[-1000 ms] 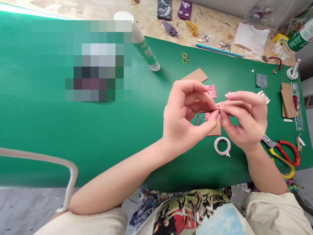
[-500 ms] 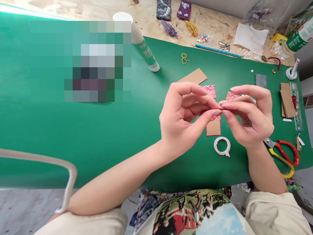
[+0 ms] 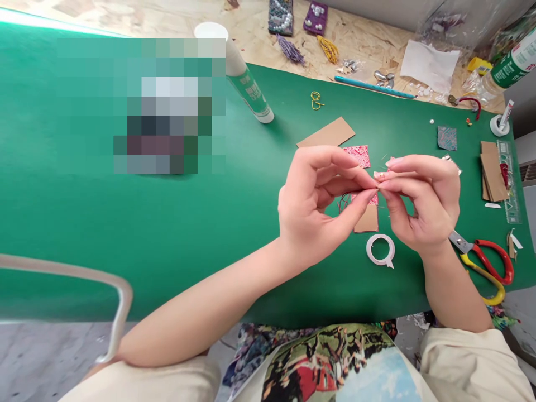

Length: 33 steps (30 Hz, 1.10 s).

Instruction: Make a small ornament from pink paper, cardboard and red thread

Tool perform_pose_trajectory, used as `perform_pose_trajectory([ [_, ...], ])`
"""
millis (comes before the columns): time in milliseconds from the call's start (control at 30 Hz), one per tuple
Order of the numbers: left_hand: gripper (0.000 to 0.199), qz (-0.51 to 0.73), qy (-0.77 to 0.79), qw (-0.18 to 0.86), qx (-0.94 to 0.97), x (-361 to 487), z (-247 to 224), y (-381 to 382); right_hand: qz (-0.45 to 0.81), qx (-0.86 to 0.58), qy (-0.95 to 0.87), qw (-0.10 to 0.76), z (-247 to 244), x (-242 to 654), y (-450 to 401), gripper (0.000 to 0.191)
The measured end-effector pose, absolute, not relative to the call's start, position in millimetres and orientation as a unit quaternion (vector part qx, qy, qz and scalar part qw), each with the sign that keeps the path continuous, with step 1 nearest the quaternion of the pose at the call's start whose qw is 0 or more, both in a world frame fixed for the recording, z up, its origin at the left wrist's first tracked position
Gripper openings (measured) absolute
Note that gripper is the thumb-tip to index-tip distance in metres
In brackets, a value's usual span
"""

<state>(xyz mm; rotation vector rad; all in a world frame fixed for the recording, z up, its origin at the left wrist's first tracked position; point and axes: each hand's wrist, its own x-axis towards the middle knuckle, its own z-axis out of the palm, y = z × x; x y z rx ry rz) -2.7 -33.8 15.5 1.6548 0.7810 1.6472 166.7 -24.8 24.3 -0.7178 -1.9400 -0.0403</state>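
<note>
My left hand [image 3: 320, 195] and my right hand [image 3: 425, 198] meet fingertip to fingertip above the green mat, both closed in a pinch. Whatever sits between the fingertips is too small and covered to make out. Thin dark thread [image 3: 344, 201] loops beneath my left fingers. Under the hands lie pink-red patterned fabric pieces [image 3: 359, 155], partly hidden, and a small cardboard piece [image 3: 365, 219] with a red edge. A roll of white tape [image 3: 380, 249] lies flat just nearer to me. Scissors [image 3: 481, 262] with red and yellow handles rest beside my right wrist.
A green mat [image 3: 201, 234] covers the table. Behind the hands are a brown cardboard strip [image 3: 326, 133], a glue bottle [image 3: 247, 84], yellow cord [image 3: 316, 100] and a blue pencil [image 3: 374, 86]. Cardboard pieces [image 3: 492, 173] and a clear ruler [image 3: 511, 184] lie right. A white metal bar [image 3: 121, 301] curves at left.
Both hands have shifted slightly, the left a little right and the right slightly left, still pinched together. More of the cardboard strip and the dark thread shows now.
</note>
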Motion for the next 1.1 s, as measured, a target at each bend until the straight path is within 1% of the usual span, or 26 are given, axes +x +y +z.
perform_pose_trajectory([
  [133, 0.036, 0.624, 0.294, 0.323, 0.648, -3.4, 14.0, -32.6, -0.049, -0.300, -0.806, 0.508, 22.8, 166.2, -25.7, 0.020],
  [267, 0.041, 0.619, 0.293, 0.321, 0.654, -3.1, 12.8, -32.0, 0.013, -0.341, -0.804, 0.487, 18.9, 167.3, -28.8, 0.022],
  [400, 0.042, 0.630, 0.286, 0.307, 0.653, -1.4, 11.9, -31.8, 0.062, -0.363, -0.783, 0.502, 15.4, 165.1, -32.0, 0.020],
  [600, 0.035, 0.624, 0.307, 0.308, 0.649, -2.5, 12.2, -33.3, 0.119, -0.400, -0.759, 0.500, 13.7, 164.1, -35.1, 0.013],
  [800, 0.033, 0.619, 0.314, 0.323, 0.644, -3.5, 13.1, -34.2, 0.091, -0.393, -0.758, 0.512, 16.3, 164.3, -34.5, 0.013],
  [967, 0.031, 0.624, 0.311, 0.317, 0.643, -2.6, 13.9, -33.9, 0.121, -0.373, -0.763, 0.513, 16.1, 165.8, -33.4, 0.017],
  [1100, 0.032, 0.623, 0.318, 0.311, 0.643, -2.7, 13.2, -33.9, 0.075, -0.378, -0.770, 0.509, 17.9, 164.6, -31.8, 0.015],
])
